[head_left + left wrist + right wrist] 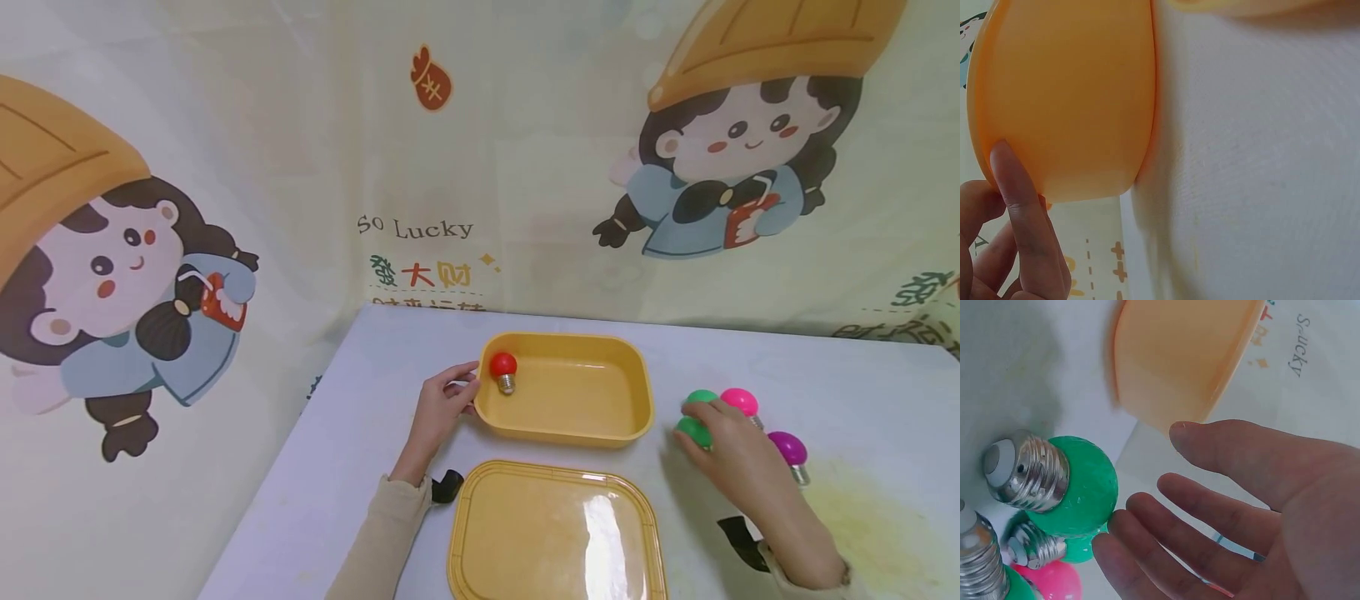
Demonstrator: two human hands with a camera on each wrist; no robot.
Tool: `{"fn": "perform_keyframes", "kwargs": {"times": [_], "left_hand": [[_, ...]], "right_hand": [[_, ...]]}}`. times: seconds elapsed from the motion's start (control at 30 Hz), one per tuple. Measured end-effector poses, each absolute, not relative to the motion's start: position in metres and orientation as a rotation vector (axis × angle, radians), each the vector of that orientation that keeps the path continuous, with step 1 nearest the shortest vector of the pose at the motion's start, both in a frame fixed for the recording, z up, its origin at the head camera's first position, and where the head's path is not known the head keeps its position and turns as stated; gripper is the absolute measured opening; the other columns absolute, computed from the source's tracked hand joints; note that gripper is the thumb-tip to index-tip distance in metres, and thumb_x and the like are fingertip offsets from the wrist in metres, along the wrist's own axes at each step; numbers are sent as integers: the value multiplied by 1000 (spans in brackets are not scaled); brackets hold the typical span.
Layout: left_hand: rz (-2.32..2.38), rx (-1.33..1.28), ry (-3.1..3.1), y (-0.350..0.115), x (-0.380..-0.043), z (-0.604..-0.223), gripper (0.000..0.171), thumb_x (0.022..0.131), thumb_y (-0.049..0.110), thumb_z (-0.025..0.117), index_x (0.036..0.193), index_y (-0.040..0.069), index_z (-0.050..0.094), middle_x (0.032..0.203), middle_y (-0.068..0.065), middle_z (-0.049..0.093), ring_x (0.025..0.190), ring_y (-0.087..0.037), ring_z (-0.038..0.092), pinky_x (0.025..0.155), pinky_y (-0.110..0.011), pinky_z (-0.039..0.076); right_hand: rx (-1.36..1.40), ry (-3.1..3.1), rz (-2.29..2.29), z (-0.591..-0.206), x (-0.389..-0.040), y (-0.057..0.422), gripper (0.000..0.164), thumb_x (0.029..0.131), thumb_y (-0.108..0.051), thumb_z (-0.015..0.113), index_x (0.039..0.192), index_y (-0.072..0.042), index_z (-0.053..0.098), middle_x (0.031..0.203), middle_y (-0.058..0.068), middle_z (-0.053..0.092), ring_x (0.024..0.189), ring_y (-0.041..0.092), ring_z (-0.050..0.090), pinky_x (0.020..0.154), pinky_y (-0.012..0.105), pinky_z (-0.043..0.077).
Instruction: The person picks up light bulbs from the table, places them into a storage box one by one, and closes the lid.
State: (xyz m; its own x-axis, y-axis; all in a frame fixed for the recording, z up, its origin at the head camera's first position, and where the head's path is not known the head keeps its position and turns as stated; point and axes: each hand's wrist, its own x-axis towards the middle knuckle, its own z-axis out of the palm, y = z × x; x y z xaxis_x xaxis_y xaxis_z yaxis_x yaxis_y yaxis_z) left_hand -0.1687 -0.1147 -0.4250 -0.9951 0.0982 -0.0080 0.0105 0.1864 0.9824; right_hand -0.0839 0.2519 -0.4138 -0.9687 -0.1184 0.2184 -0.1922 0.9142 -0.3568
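Observation:
At the left end of a yellow plastic box [566, 429], my left hand [442, 404] holds the rim. One finger [1019, 187] lies along the outer wall in the left wrist view. Inside the box, near that end, is a red light bulb [503, 365]. My right hand [731, 450] reaches over a group of bulbs with its fingers spread, fingertips right at a green bulb [1088, 487]. Behind it are another green bulb [702, 396] and a pink bulb [740, 402]. A purple bulb [787, 447] lies to the right of the hand.
A yellow lid [540, 533] lies flat on the white table [360, 417] in front of the box. Printed cloth [525, 167] hangs behind the table and along its left side. Dark straps show at both wrists.

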Motion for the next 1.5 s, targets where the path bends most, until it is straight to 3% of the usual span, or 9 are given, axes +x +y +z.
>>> {"fn": "perform_keyframes", "kwargs": {"times": [0.07,0.33,0.6,0.9,1.17,1.33,1.5], "left_hand": [[1954,107,2372,-115,-169,-425,36,93,1,66,129,-5,62,104,-19,64,73,-21,62,61,-27,61],[1957,112,2376,-115,-169,-424,36,93,0,66,129,-6,62,105,-20,64,73,-20,62,64,-34,63],[1956,103,2360,-116,-169,-424,37,93,1,66,129,-5,62,105,-19,64,72,-20,61,64,-32,63],[1959,111,2357,-115,-169,-425,37,93,0,66,129,-6,61,104,-19,63,73,-20,62,66,-39,63],[1948,120,2376,-115,-169,-424,36,93,-1,66,129,-6,62,105,-20,64,72,-20,62,65,-37,63],[1940,123,2379,-115,-168,-423,36,93,0,65,129,-6,62,106,-21,64,75,-26,63,66,-38,63],[1941,114,2372,-115,-168,-423,36,93,0,65,129,-6,61,106,-21,63,73,-20,62,67,-41,63]], "right_hand": [[240,-2872,575,-414,-83,253,39,82,-15,78,113,5,65,109,25,66,98,47,62,81,63,55],[238,-2930,579,-418,-88,260,41,81,-12,80,112,9,64,108,28,65,97,47,62,84,63,54],[225,-2933,548,-422,-87,260,44,75,-8,84,110,9,63,108,30,64,97,50,60,83,64,53],[266,-2896,562,-430,-88,257,39,73,-6,86,105,6,66,104,24,65,94,44,61,80,60,57],[259,-2909,541,-431,-89,257,42,73,-6,86,108,6,66,108,24,64,97,45,61,82,60,56],[254,-2926,530,-431,-89,256,42,74,-7,85,109,6,65,107,24,65,95,43,63,80,58,57],[237,-2926,543,-432,-90,256,43,73,-7,86,108,6,65,106,24,64,91,40,64,78,57,58]]}}
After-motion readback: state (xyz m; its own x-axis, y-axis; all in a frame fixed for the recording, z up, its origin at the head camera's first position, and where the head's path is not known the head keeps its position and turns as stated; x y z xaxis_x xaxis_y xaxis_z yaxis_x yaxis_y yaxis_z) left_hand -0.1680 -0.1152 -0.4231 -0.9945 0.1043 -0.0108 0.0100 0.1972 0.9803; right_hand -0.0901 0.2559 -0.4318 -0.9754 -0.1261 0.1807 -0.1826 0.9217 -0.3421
